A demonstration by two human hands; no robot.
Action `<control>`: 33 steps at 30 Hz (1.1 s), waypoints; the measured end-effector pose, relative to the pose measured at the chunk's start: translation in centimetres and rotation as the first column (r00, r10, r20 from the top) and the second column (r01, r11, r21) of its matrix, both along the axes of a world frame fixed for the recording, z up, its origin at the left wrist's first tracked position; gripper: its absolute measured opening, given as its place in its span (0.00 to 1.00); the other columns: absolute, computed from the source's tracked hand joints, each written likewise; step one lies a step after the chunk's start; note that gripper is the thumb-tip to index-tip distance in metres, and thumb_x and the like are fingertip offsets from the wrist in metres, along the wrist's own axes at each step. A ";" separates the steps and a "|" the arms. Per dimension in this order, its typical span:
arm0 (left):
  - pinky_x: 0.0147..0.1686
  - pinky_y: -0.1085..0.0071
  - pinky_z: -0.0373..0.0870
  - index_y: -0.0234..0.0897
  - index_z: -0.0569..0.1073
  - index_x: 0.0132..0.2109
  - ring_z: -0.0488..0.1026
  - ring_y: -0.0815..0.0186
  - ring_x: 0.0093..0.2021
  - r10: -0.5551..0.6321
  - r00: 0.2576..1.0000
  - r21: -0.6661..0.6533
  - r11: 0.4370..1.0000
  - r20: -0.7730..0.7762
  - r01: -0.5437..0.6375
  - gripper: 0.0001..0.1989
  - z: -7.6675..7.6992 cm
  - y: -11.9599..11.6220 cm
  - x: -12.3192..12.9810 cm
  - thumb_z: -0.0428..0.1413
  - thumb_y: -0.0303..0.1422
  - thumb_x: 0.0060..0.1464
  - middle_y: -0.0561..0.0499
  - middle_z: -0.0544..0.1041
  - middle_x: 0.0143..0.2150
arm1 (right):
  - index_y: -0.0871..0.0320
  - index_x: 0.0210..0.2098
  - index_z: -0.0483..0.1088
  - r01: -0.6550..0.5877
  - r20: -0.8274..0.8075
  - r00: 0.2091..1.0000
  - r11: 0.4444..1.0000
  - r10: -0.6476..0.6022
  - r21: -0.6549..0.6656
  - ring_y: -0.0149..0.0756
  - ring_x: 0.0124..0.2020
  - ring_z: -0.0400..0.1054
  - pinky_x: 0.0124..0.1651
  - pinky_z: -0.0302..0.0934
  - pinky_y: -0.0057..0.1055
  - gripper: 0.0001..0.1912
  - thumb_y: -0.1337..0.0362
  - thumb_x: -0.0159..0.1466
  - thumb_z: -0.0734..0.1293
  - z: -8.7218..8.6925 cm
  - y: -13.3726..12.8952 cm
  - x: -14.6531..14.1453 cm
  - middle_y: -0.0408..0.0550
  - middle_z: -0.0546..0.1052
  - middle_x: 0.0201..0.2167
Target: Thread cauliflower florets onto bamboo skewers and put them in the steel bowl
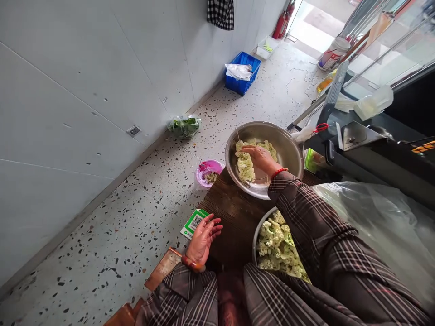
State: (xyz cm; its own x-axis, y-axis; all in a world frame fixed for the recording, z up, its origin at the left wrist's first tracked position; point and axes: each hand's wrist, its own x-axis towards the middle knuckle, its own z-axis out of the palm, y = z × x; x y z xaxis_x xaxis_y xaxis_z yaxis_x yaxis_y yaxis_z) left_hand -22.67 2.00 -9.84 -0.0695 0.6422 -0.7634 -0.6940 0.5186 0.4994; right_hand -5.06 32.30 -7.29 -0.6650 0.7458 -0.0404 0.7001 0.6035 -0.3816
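My right hand (261, 159) reaches into a wide metal basin (292, 149) on the dark wooden table (231, 222). Its fingers are stretched out and rest on pale cauliflower pieces (245, 167) threaded on thin sticks; more cauliflower lies along the basin's far side. The thumb is mostly hidden. My left hand (203, 237) is held palm up by the table's left edge, fingers apart and bare of anything, close to a green and white QR code card (193, 222). Nearer my body, partly under my right sleeve, stands a second bowl (255, 240) heaped with loose cauliflower florets (277, 246).
A pink-purple bowl (204, 167) with small scraps stands beyond the table's left corner. Bagged greens (184, 127) and a blue crate (239, 83) lie along the wall. Clear plastic sheeting (377, 217) and a dark counter (384, 158) are to the right.
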 end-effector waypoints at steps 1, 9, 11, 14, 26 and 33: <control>0.42 0.67 0.70 0.37 0.64 0.52 0.75 0.65 0.40 -0.009 1.000 0.005 1.000 0.005 0.009 0.24 0.1 0.2 0.2 0.60 0.35 0.49 0.42 0.73 0.49 | 0.54 0.55 0.69 0.004 0.014 1.000 1.000 -0.004 0.021 0.33 0.57 0.62 0.60 0.55 0.34 0.26 0.77 0.63 0.53 0.3 -0.4 0.3 0.44 0.68 0.58; 0.41 0.67 0.70 0.36 0.65 0.52 0.75 0.64 0.40 -0.054 0.999 0.005 0.999 -0.009 0.054 0.24 0.9 0.2 0.6 0.60 0.35 0.49 0.41 0.73 0.49 | 0.63 0.64 0.55 0.092 0.297 0.952 0.994 -0.069 -0.062 0.44 0.62 0.56 0.59 0.55 0.41 0.28 0.73 0.64 0.53 -3.1 -3.2 -1.1 0.53 0.52 0.67; 0.40 0.67 0.70 0.36 0.65 0.52 0.75 0.63 0.40 -0.042 0.999 0.002 0.999 -0.029 0.042 0.24 1.1 -0.1 0.2 0.61 0.35 0.48 0.41 0.74 0.49 | 0.64 0.64 0.54 0.137 0.324 0.940 0.987 -0.105 -0.079 0.46 0.61 0.57 0.58 0.56 0.42 0.27 0.71 0.65 0.53 -3.6 -3.3 -1.5 0.56 0.50 0.67; 0.40 0.69 0.70 0.36 0.66 0.51 0.76 0.64 0.40 -0.039 0.998 0.009 0.999 -0.057 0.039 0.23 1.4 -0.1 -0.4 0.61 0.34 0.49 0.42 0.74 0.48 | 0.64 0.63 0.55 0.147 0.299 0.948 0.984 -0.110 -0.102 0.46 0.62 0.55 0.60 0.54 0.42 0.27 0.69 0.65 0.54 -2.9 -3.3 -1.8 0.57 0.52 0.67; 0.39 0.69 0.70 0.35 0.67 0.49 0.75 0.67 0.36 -0.240 0.969 0.115 0.963 -0.051 0.245 0.19 3.1 3.2 3.6 0.60 0.33 0.49 0.46 0.76 0.41 | 0.56 0.56 0.66 0.461 -0.408 0.788 0.881 -0.460 -0.103 0.37 0.54 0.65 0.58 0.58 0.36 0.20 0.61 0.67 0.56 7.7 -15.9 12.6 0.50 0.71 0.54; 0.35 0.71 0.70 0.34 0.69 0.46 0.74 0.69 0.32 -0.490 0.866 0.100 0.861 -0.096 0.499 0.17 4.3 4.7 9.0 0.60 0.32 0.48 0.48 0.76 0.35 | 0.56 0.47 0.72 0.792 -0.421 0.057 0.297 -0.905 -0.533 0.34 0.34 0.73 0.36 0.66 0.31 0.19 0.53 0.62 0.61 5.3 -33.8 23.9 0.50 0.77 0.42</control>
